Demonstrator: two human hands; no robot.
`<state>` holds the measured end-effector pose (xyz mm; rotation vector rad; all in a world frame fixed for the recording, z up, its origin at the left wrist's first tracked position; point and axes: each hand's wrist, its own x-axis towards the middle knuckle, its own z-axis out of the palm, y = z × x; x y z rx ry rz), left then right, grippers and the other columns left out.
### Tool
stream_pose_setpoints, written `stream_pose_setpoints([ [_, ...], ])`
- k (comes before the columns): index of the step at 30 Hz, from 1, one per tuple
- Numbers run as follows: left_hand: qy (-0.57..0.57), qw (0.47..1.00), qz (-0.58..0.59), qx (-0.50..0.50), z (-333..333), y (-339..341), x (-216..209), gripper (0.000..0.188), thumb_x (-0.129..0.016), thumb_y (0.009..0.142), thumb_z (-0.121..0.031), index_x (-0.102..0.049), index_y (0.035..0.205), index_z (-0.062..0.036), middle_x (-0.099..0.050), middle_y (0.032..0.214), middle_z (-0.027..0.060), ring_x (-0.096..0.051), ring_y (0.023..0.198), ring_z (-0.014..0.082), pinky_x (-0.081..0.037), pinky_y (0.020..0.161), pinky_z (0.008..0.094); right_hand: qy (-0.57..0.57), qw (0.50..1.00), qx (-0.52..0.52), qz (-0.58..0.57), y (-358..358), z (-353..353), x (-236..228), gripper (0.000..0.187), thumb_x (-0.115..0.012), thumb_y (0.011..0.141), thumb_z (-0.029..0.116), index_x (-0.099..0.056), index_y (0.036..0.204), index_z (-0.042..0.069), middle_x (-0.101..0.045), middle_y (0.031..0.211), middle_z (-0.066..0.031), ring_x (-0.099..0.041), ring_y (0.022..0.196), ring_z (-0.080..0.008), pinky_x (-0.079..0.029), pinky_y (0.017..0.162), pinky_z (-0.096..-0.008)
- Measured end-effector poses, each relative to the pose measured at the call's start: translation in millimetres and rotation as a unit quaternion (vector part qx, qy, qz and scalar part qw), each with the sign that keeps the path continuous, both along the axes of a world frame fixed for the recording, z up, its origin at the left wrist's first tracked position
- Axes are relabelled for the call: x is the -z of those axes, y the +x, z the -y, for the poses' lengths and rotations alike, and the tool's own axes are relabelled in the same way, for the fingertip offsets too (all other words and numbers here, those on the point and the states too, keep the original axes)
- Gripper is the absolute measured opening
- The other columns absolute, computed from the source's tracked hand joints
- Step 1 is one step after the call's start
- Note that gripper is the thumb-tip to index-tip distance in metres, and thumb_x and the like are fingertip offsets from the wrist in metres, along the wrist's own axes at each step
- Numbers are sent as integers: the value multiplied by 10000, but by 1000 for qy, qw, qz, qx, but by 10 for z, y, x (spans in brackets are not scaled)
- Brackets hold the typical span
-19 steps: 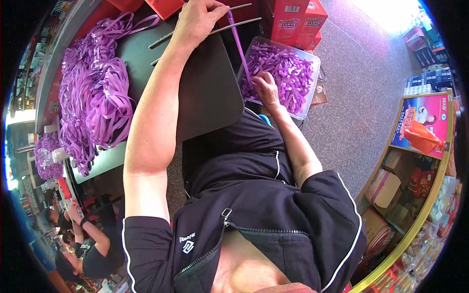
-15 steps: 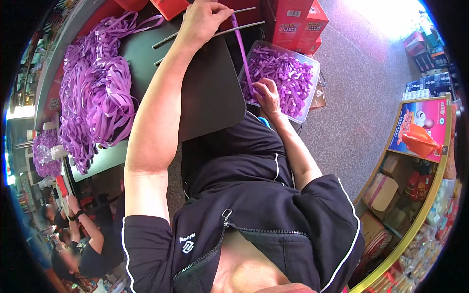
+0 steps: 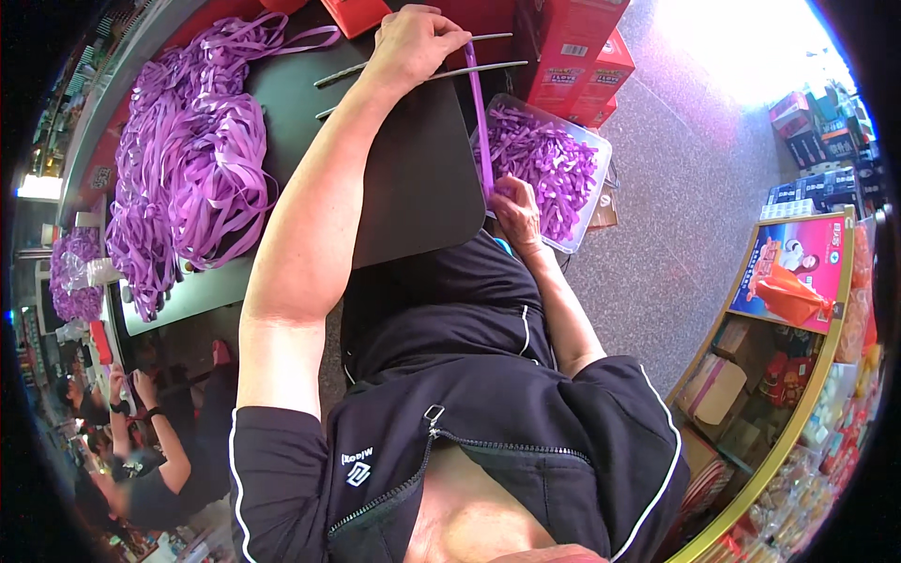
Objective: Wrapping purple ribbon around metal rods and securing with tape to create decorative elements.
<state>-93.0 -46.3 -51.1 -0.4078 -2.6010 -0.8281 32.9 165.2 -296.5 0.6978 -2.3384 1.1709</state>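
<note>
My left hand [image 3: 419, 47] is closed at the far side of the dark tabletop [image 3: 413, 178], its fingertips pinching the top of a purple ribbon [image 3: 478, 108]. Two thin metal rods [image 3: 488, 68] pass by that hand and jut out beyond the tabletop's right edge. The ribbon runs taut down to my right hand [image 3: 518, 214], closed on its lower part beside the near corner of the tabletop. Just beyond my right hand stands a clear plastic bin [image 3: 601, 178] filled with short purple ribbon pieces [image 3: 546, 164]. Long purple ribbons [image 3: 202, 155] lie heaped on the table's left.
Red boxes [image 3: 572, 56] are stacked behind the bin, above the grey speckled floor [image 3: 671, 197]. On the right stands a gold-edged display case [image 3: 840, 272]. Another person [image 3: 155, 460] works at lower left. More purple ribbon [image 3: 77, 272] hangs at far left.
The whole view has shifted slightly. My left hand keeps its hold at the rods, and the ribbon stays stretched between my hands. My right hand's fingers have curled in more tightly.
</note>
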Motion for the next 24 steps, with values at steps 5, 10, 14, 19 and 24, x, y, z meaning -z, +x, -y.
stream_pose_setpoints([
  [5, 4, 1000, 14, -21, -47, 48, -41, 301, -650, 753, -330, -689, 898, -69, -566, 1155, 166, -559, 1033, 324, -411, 906, 364, -86, 992, -2, 91, 304, -171, -28, 137, -658, 754, 83, -644, 883, 39, -522, 996, -132, -526, 940, -265, -442, 807, -350],
  [10, 9, 1000, 10, -28, -41, 59, -35, 303, -649, 747, -334, -692, 891, -71, -568, 1155, 159, -563, 1018, 332, -415, 897, 370, -108, 986, -8, 124, 721, -453, -475, 129, -643, 765, 64, -656, 892, 45, -500, 983, -97, -504, 915, -220, -406, 778, -303],
  [14, -24, 999, 1, -32, -63, 87, -78, 301, -641, 748, -342, -695, 880, -76, -589, 1103, 148, -574, 978, 332, -427, 867, 378, -133, 977, -10, 167, 1109, -524, -898, 152, -604, 774, -4, -659, 906, 48, -486, 977, -91, -492, 912, -202, -389, 814, -296],
  [19, 12, 1000, -10, -23, -45, 43, -14, 248, -635, 722, -349, -709, 739, -113, -646, 828, 117, -588, 819, 328, -428, 801, 426, -52, 998, -1, 45, 1259, -609, -1336, 154, -690, 710, 24, -668, 858, 62, -512, 1038, -84, -446, 943, -195, -370, 771, -292],
  [24, -3, 999, -16, -31, -33, -24, 65, 216, -641, 725, -346, -715, 754, -145, -635, 889, 125, -546, 914, 359, -408, 830, 453, -41, 996, -60, -43, 1209, -534, -1748, 206, -747, 610, 45, -655, 791, 83, -642, 873, -51, -545, 784, -212, -404, 720, -321],
])
